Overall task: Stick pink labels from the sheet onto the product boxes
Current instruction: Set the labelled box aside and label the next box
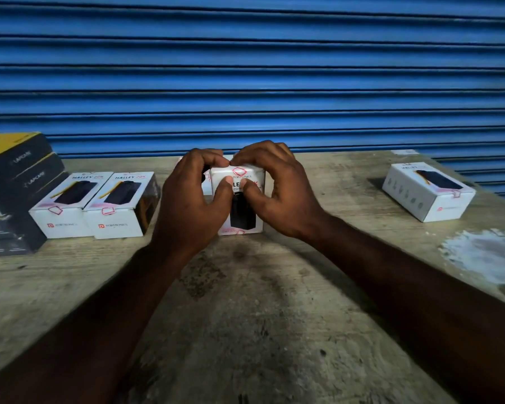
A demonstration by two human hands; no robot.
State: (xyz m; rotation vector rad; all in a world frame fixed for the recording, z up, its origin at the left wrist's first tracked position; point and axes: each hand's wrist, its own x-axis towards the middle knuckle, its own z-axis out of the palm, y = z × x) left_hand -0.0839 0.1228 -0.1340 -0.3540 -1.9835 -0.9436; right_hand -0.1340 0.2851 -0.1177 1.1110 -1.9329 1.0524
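A white product box with a dark device printed on it stands tilted on the table's middle. My left hand grips its left side and my right hand grips its right side, both thumbs on its front face. A pink-outlined label lies on the box's top edge, between my fingertips. Two like boxes sit side by side at the left, each with a pink label on its front edge. Another box with a label lies at the right. The label sheet is mostly hidden behind my hands.
A stack of black and yellow cartons stands at the far left. A blue rolling shutter closes off the back of the worn wooden table. A white patch marks the table at the right.
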